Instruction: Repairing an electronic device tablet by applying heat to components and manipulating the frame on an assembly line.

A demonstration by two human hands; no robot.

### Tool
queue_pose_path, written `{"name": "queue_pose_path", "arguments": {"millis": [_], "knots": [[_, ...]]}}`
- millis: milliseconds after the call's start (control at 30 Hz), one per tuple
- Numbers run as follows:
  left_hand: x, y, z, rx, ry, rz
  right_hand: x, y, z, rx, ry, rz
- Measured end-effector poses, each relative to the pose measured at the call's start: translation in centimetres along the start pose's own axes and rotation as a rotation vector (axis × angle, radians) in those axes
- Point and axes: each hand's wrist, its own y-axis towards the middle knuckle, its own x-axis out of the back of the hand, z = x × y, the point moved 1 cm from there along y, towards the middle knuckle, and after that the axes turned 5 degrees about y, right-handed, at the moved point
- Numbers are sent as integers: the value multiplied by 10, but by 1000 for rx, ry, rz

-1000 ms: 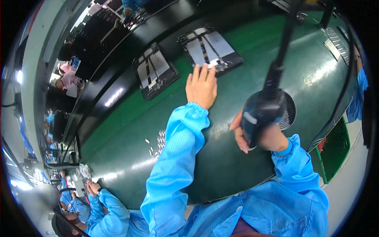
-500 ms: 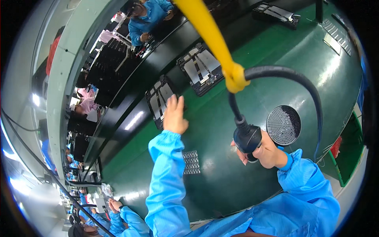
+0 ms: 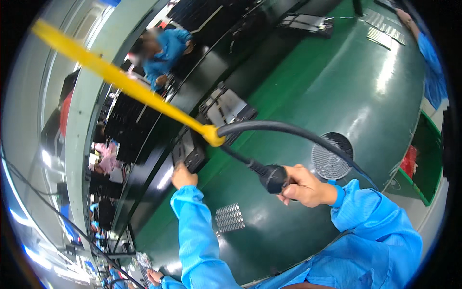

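My right hand (image 3: 308, 187) is wrapped round a black corded electric screwdriver (image 3: 274, 178), which hangs from a yellow strap (image 3: 144, 96). Its tip is hidden from view. My left hand (image 3: 184, 176) is at the near corner of a flat tablet-like device (image 3: 191, 153), fingers bunched against its edge and slightly blurred. Just beyond lies a second such device (image 3: 226, 107), with silver panels and dark strips showing. Between my arms, a small plate with rows of metal parts (image 3: 230, 218) rests on the green table. Beside my right hand sits a round dish of small dark parts (image 3: 332, 156).
The screwdriver's black cable (image 3: 293, 129) arches over the table. Another device (image 3: 305, 24) and metal strips (image 3: 385, 29) lie at the far side. A green bin (image 3: 428, 164) stands at the right. Co-workers (image 3: 166, 53) sit across and to both sides.
My left hand has come down from above the nearer device to its near corner, its fingers drawing together. The screwdriver has swung left and tilted in my right hand. The view has shifted.
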Motion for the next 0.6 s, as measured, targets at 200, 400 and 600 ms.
{"name": "queue_pose_path", "arguments": {"millis": [200, 400, 600], "knots": [[65, -2, -4, 12, -81, -210, -4, -2, 11, 49, -456, -20], [108, -29, 1, -61, -394, -497, -3, 0, 1, 109, -359, -228], [161, -106, -37, -192, -564, -648, 14, 2, 5, 7, -382, -239]]}}
